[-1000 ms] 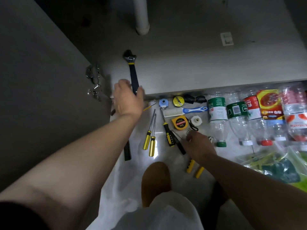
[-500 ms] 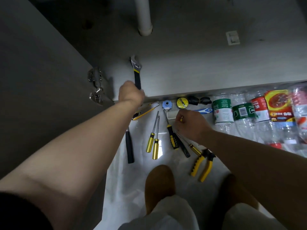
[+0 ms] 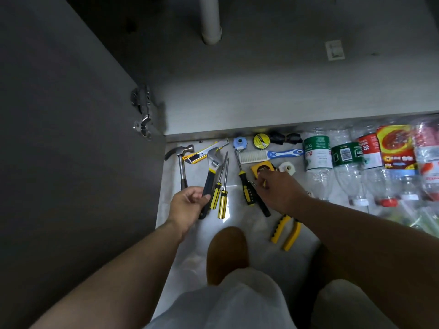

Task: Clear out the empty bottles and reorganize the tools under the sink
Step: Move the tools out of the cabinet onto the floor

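Two slim yellow-and-black screwdrivers (image 3: 222,204); one steel claw hammer (image 3: 182,167), far left; at least four clear crinkled plastic bottles (image 3: 318,176), right. Left hand (image 3: 188,206) wraps the black rubber handle of the steel adjustable wrench (image 3: 212,166), just left of the screwdrivers. Right hand (image 3: 281,192) is curled over the square yellow tape measure (image 3: 261,167); its hold is unclear.

Hammer (image 3: 182,167) leftmost on floor (image 3: 237,219), wrench (image 3: 212,169) beside it, screwdrivers (image 3: 223,203) right of wrench, bottles (image 3: 318,162) far right, pliers (image 3: 292,236) nearest.
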